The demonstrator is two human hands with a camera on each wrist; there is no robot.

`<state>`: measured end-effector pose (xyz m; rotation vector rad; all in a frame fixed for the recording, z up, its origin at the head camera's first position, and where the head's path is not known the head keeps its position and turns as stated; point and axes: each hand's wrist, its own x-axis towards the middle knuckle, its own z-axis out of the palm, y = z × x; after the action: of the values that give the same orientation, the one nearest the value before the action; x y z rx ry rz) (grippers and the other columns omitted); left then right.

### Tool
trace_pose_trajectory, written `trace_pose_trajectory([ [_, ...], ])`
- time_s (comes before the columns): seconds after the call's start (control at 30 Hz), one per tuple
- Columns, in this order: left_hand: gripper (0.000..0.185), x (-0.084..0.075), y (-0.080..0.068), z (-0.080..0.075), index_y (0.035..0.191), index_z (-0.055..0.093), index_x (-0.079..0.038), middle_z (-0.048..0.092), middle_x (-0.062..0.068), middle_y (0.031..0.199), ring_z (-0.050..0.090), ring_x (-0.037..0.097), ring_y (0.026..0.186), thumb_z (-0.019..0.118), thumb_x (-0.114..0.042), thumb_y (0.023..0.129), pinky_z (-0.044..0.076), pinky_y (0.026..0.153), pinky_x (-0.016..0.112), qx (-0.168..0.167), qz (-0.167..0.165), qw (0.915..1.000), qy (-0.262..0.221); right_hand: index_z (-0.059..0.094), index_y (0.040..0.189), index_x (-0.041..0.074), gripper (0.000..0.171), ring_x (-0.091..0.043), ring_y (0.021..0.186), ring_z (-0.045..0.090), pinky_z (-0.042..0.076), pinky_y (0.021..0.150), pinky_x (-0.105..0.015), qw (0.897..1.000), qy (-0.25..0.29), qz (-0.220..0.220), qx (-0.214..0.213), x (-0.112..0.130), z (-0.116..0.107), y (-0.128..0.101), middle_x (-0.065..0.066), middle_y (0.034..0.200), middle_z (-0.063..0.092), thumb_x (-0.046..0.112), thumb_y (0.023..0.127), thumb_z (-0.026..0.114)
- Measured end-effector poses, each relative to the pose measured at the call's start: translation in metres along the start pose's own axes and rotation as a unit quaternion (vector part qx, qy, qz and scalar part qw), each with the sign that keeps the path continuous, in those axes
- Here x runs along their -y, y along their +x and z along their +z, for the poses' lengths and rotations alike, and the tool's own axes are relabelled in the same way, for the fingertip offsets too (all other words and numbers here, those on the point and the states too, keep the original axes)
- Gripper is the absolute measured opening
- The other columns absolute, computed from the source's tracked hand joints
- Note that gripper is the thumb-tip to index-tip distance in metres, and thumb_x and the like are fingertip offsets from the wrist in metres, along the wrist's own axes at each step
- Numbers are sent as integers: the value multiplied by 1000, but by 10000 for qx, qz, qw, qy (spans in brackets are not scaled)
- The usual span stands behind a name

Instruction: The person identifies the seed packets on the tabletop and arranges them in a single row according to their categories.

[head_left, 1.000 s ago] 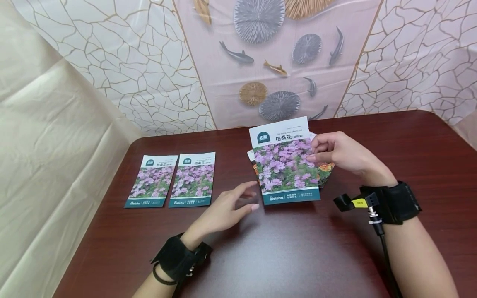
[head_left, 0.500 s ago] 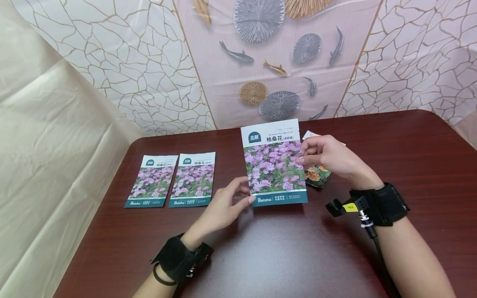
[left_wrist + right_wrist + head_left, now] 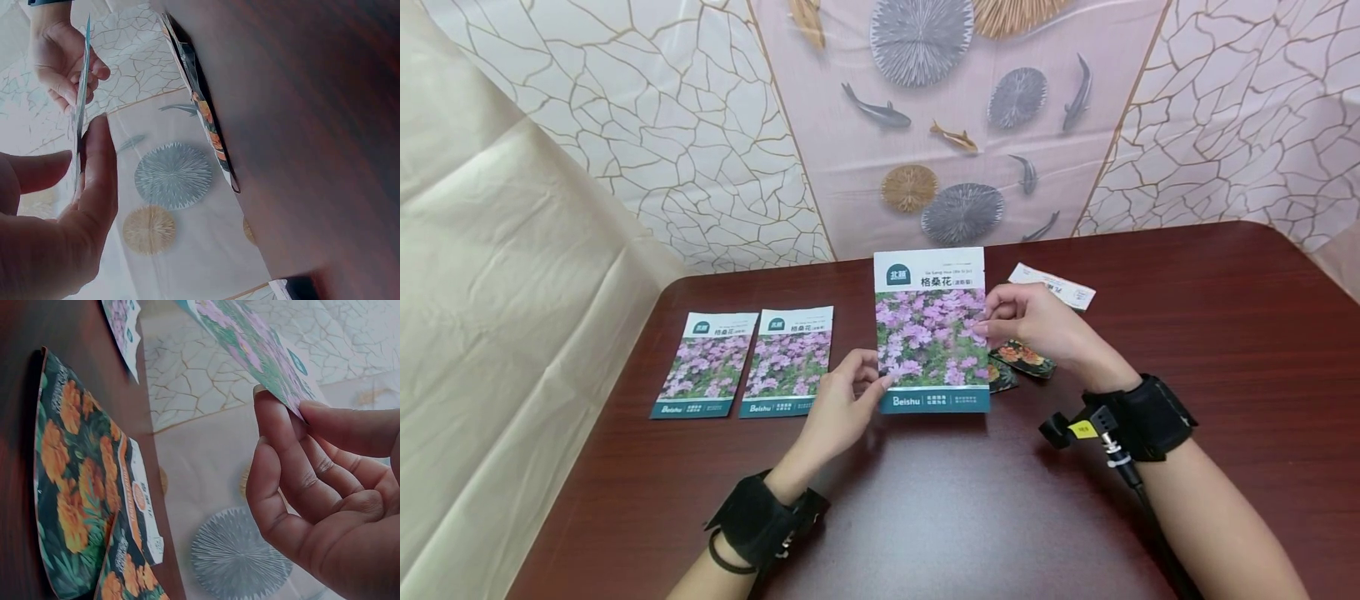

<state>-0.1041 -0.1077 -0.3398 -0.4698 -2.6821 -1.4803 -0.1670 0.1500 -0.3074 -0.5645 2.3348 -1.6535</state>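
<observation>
Fingers of the right hand [image 3: 1037, 325] pinch the right edge of a raised seed packet with pink flowers and a teal bottom band [image 3: 931, 329]; in the right wrist view the thumb lies on the printed face and the fingertips [image 3: 265, 403] press behind it, curled close together. The left hand [image 3: 838, 408] pinches the same packet at its lower left corner, thumb in front and index finger behind, as the left wrist view shows edge-on [image 3: 81, 106]. The other left fingers are loosely curled.

Both forearms come in from the near edge of the dark red-brown wooden table [image 3: 1225, 333], each wearing a black wrist strap. The hands hold the packet upright above the table's middle, face toward the person.

Count of pink-flower packets: three. One is held; two matching ones [image 3: 706, 364] [image 3: 788, 361] lie flat side by side on the left, well apart from the hands.

Count of dark packets with orange flowers [image 3: 1026, 358]: two visible, overlapping, lying flat on the table just behind and right of the held packet, under the right hand. The right wrist view shows them stacked [image 3: 75, 475].

One white printed slip [image 3: 1052, 285] lies farther back, to the right of the held packet.
</observation>
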Motion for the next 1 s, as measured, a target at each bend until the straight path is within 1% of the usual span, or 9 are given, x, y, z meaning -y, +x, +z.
trace_pose_trajectory([
  [0.1, 19, 0, 1, 0, 106, 55, 0, 65, 7, 81, 65, 24, 83, 59, -8, 89, 51, 75, 37, -141, -87, 9999, -45, 50, 85, -6, 8, -19, 67, 64, 53, 65, -35, 10000, 30, -9, 24, -1, 3, 1, -13, 73, 65, -3, 87, 57],
  [0.13, 18, 0, 1, -1, 105, 55, 0, 65, 8, 82, 65, 23, 82, 59, -7, 89, 51, 73, 36, -173, -112, 9998, -69, 50, 84, -6, 8, -19, 67, 64, 53, 67, -36, 10000, 78, -6, 42, -2, 4, 2, -13, 73, 65, -3, 87, 57],
  [0.27, 16, 0, 2, -2, 103, 56, 0, 65, 9, 83, 64, 22, 79, 59, -6, 88, 50, 68, 34, -243, -154, 9995, -99, 49, 83, -6, 9, -19, 67, 63, 52, 65, -35, 9999, 72, -6, 133, -3, 6, 3, -13, 73, 64, -3, 88, 57],
  [0.37, 15, 0, 1, -2, 102, 57, 0, 65, 8, 83, 64, 21, 78, 60, -5, 88, 50, 67, 33, -238, -176, 9995, -106, 49, 83, -6, 9, -20, 68, 63, 50, 63, -32, 9998, 15, 4, 192, -3, 7, 3, -13, 72, 64, -3, 88, 55],
  [0.5, 16, 0, 2, -4, 103, 57, 0, 65, 9, 84, 64, 21, 78, 59, -6, 88, 50, 67, 33, -222, -207, 9994, -159, 51, 86, -7, 6, -21, 70, 64, 50, 64, -34, 9998, -5, 21, 222, -5, 7, 4, -14, 76, 65, -3, 88, 54],
  [0.67, 18, 0, 3, -8, 105, 56, 0, 64, 9, 87, 63, 21, 80, 59, -8, 89, 50, 69, 34, -269, -336, 9990, -99, 54, 95, -11, 10, -27, 74, 65, 52, 72, -42, 9996, 13, 11, 282, -6, 7, 5, -18, 85, 66, -4, 88, 54],
  [0.8, 18, 1, 4, -12, 105, 56, 1, 64, 9, 85, 63, 22, 77, 59, -6, 88, 50, 68, 35, -410, -283, 9988, 3, 55, 103, -13, 16, -31, 78, 65, 51, 74, -47, 9992, 168, -46, 364, -7, 7, 5, -24, 89, 65, -4, 89, 52],
  [0.9, 18, 3, 6, -16, 104, 57, 2, 64, 10, 83, 63, 23, 76, 60, -5, 88, 50, 67, 35, -541, -253, 9982, 109, 55, 105, -11, 18, -30, 79, 65, 51, 73, -44, 9994, 29, -54, 333, -8, 6, 5, -23, 91, 65, -2, 91, 51],
  [1.0, 20, 6, 7, -21, 106, 57, 2, 64, 11, 84, 63, 24, 77, 60, -6, 88, 50, 67, 36, -632, -322, 9972, 238, 56, 105, -9, 17, -31, 80, 64, 51, 72, -43, 9995, -87, -70, 305, -8, 6, 4, -21, 92, 65, 1, 92, 51],
])
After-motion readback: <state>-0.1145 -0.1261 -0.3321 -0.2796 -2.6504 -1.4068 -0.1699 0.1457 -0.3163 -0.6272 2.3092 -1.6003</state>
